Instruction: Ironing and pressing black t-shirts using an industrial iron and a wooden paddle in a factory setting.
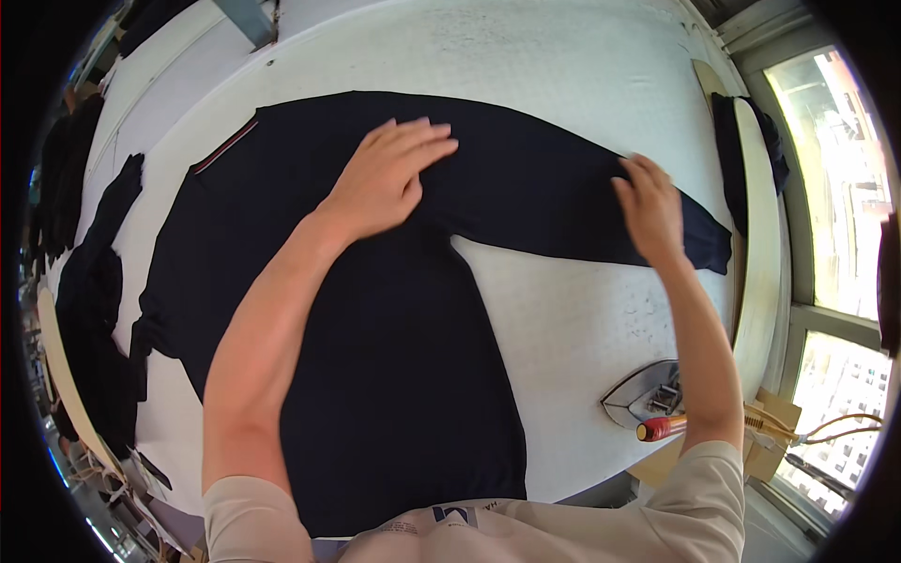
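Note:
A dark navy long-sleeved sweater (pixel 404 328) lies spread over a white padded table. Its neckline, with a thin red and white stripe, is at the upper left, and one sleeve (pixel 544 197) stretches out to the right. My left hand (pixel 389 174) is over the shoulder area where that sleeve begins, palm down with fingers stretched out. Farther right, my right hand (pixel 652 211) rests on the sleeve near the cuff, its fingers loosely bent and apart. Neither hand grips anything.
An iron (pixel 643 392) with a red handle stands at the lower right, partly behind my right forearm; cords run from it toward the window (pixel 826 188). Dark garments (pixel 99 310) lie along the left edge. A padded board (pixel 758 216) with dark cloth stands at the right.

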A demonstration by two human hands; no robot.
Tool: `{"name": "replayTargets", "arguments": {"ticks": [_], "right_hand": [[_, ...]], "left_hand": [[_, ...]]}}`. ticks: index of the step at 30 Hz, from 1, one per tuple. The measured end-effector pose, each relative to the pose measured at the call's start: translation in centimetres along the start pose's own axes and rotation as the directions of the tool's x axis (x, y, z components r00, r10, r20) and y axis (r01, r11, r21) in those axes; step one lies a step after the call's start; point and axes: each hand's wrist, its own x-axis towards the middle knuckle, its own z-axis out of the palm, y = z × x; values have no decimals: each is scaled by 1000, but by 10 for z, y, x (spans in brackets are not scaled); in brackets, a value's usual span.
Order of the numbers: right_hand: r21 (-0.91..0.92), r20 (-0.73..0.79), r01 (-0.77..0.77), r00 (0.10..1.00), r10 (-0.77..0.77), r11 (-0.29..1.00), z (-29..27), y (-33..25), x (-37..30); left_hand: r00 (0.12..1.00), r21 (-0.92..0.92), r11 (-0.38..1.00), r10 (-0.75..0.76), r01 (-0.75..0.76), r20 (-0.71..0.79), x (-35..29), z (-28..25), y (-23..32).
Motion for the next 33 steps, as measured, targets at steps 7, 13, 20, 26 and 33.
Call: {"name": "replayTargets", "arguments": {"ticks": [7, 13, 20, 26, 33], "right_hand": [[-180, 75, -784, 592, 802, 595, -52, 184, -98], [511, 324, -849, 336, 885, 136, -92, 131, -80], [887, 228, -207, 974, -3, 413, -163, -185, 62], [822, 187, -118, 980, -68, 557, -105, -225, 90], [639, 304, -247, 951, 55, 729, -6, -259, 77]], "left_hand": [[983, -177, 976, 146, -125, 112, -25, 13, 50], [990, -135, 991, 40, -22, 136, -31, 16, 68], [962, -863, -497, -175, 97, 208, -29, -66, 62], [702, -880, -451, -676, -151, 227, -173, -139, -38], [186, -837, 8, -976, 547, 112, -232, -107, -93]]}}
